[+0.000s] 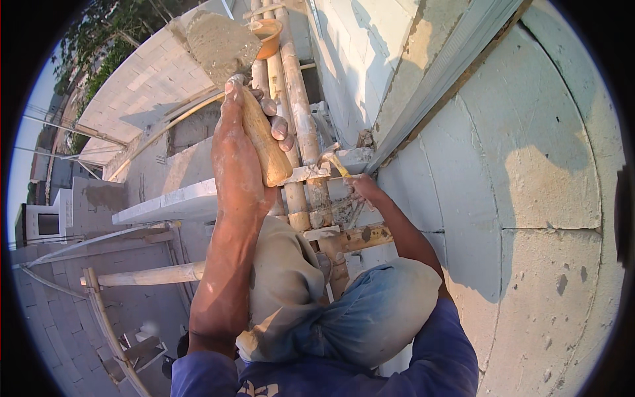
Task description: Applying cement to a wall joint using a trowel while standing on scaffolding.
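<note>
My left hand (241,145) is raised in front of me, its fingers wrapped round the pale wooden handle of a trowel (221,46). The trowel's broad grey blade, coated with mortar, points up and away past the hand. Lower and to the right, close to the block wall, my right hand (364,190) is closed on the yellow handle of a small hammer (329,155). The hammer's metal head sits by a white block piece (311,173) lying across the bamboo poles; whether they touch, I cannot tell.
Bamboo poles (299,99) run away from me beneath my bent knees. An orange bowl (268,38) rests on them at the far end. A pale block wall (542,185) with a metal-edged frame (450,73) rises on the right. Another block wall (145,86) stands far left.
</note>
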Tool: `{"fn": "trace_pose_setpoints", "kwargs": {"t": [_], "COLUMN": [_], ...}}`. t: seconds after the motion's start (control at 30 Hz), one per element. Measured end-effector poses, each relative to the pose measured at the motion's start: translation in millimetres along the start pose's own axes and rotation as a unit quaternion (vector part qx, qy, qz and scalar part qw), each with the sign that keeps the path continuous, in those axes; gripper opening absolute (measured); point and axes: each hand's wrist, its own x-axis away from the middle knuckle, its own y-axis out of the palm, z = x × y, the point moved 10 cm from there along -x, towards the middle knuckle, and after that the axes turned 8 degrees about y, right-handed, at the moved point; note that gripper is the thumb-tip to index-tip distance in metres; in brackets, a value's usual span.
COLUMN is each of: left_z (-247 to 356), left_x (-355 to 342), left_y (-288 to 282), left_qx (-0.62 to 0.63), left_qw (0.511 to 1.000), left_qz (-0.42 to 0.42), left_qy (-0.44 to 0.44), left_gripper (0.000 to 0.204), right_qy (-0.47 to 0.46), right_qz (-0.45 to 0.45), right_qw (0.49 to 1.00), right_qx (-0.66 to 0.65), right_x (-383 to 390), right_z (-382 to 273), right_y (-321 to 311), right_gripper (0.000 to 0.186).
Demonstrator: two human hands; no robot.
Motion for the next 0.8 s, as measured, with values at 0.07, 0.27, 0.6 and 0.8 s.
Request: {"fn": "trace_pose_setpoints", "kwargs": {"t": [0.07,0.27,0.6,0.8], "left_z": [4,18,9,-2], "left_x": [0,3,-4,-6], "left_y": [0,-5,0,7], "left_qx": [-0.003,-0.043,-0.036,-0.038], "left_qw": [1.0,0.999,0.999,0.999], "left_qz": [-0.004,0.005,-0.011,-0.01], "left_qy": [0.006,0.028,0.002,-0.003], "left_gripper": [0.029,0.03,0.034,0.033], "right_qy": [-0.013,-0.031,0.003,-0.042], "right_qz": [0.021,0.113,0.122,0.128], "right_qw": [0.991,0.963,0.946,0.937], "right_qx": [-0.133,-0.24,-0.3,-0.322], "right_x": [-31,-69,-23,-4], "right_z": [6,16,-9,-22], "right_y": [-18,-52,-31,-38], "right_gripper": [0.024,0.024,0.015,0.018]}}
